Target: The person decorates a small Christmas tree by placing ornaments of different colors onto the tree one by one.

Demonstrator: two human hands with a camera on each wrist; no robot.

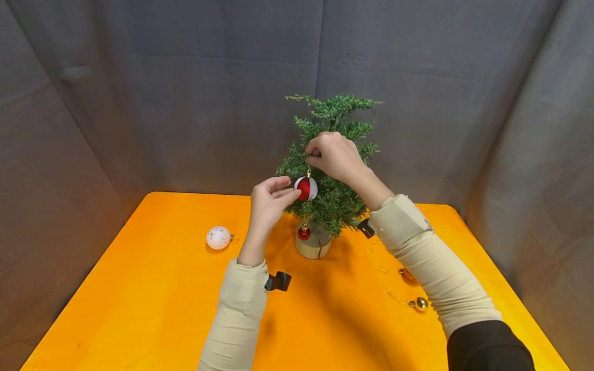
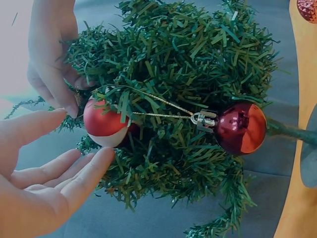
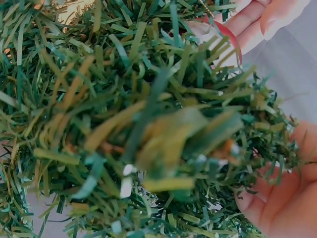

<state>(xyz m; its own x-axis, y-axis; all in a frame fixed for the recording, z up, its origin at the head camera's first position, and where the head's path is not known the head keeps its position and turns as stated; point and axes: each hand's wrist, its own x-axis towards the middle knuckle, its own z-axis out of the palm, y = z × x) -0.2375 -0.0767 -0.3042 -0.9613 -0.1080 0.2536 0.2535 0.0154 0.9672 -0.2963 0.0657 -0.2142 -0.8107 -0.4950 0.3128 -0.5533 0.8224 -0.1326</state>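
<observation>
A red and white Christmas bauble (image 1: pixel 306 189) hangs in front of a small artificial Christmas tree (image 1: pixel 343 201). My right hand (image 1: pixel 336 156) is just above it, pinching its hanging string against the branches; needles partly hide these fingertips in the right wrist view. Beside the bauble, my left hand (image 1: pixel 271 201) has its fingers spread and fairly straight, a fingertip at the bauble's edge. Lower down, a small shiny red bauble (image 2: pixel 241 127) hangs from a branch by a gold string (image 2: pixel 161 115).
The tree's round wooden base (image 1: pixel 313 247) stands on an orange tabletop (image 1: pixel 162 309). A white speckled bauble (image 1: pixel 218 237) lies to the left. On the right lie a small gold bauble (image 1: pixel 420 304) and an orange one (image 1: pixel 408 275), partly behind the sleeve. Grey curtains (image 1: pixel 209 103) surround the table.
</observation>
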